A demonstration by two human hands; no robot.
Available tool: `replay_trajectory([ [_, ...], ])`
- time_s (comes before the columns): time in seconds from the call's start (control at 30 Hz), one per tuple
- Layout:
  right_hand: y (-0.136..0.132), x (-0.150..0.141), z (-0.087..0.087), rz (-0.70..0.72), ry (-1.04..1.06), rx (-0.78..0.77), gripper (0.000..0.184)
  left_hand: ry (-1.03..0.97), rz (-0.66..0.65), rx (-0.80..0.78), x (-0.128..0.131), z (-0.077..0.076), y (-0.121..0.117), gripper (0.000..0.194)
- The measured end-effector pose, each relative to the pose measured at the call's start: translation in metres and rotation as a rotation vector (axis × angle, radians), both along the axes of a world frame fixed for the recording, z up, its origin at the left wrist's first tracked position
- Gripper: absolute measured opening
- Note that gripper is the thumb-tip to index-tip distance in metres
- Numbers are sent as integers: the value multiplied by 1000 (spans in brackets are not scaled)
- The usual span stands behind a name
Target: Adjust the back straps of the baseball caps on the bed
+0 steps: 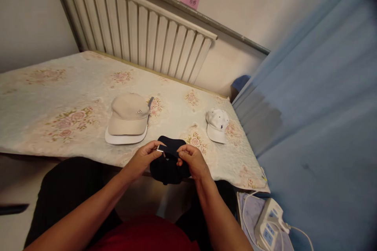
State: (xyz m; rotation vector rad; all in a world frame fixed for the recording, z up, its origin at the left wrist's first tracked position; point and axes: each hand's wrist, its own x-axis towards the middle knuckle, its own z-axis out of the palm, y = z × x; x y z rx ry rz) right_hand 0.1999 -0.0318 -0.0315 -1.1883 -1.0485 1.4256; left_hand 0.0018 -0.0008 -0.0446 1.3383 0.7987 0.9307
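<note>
Dark baseball cap [169, 173], held at the floral cloth [176, 117]'s near edge.
The left hand [144, 159] pinches its strap [171, 151] at the metal buckle [160, 149], the right hand [194, 160] farther along; a beige cap [129, 111] atop a white-brimmed cap [123, 140] sits near the cloth's middle, a white cap [217, 119] toward the cloth's right end.

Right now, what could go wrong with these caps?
The dark cap seems to overhang the near edge of the table; if the left grip or right grip slips, it might drop. The beige cap sits atop a white-brimmed cap near the left grip, so a stray nudge could shift both.
</note>
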Motion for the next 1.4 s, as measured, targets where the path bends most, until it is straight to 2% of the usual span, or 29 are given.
replay_trajectory([
  [0.2, 1, -2, 0, -15, -46, -31, 14, -44, -104, -29, -1, 3, 0, 29],
  [0.37, 3, 0, -5, -30, -61, -56, 15, -104, -149, -51, -1, 1, 3, 22],
  [0.77, 4, 7, -16, -30, -45, -81, 17, -126, -186, 7, -5, -3, 7, 15],
  [0.93, 5, 8, -19, -33, -39, -87, 17, -130, -193, -6, -5, -6, 8, 14],
  [1.13, 4, 10, -21, -10, -42, -101, 17, -151, -188, -76, -3, -9, 9, 24],
  [1.4, 5, 12, -24, 6, -56, -113, 17, -159, -229, -56, -1, -7, 11, 16],
])
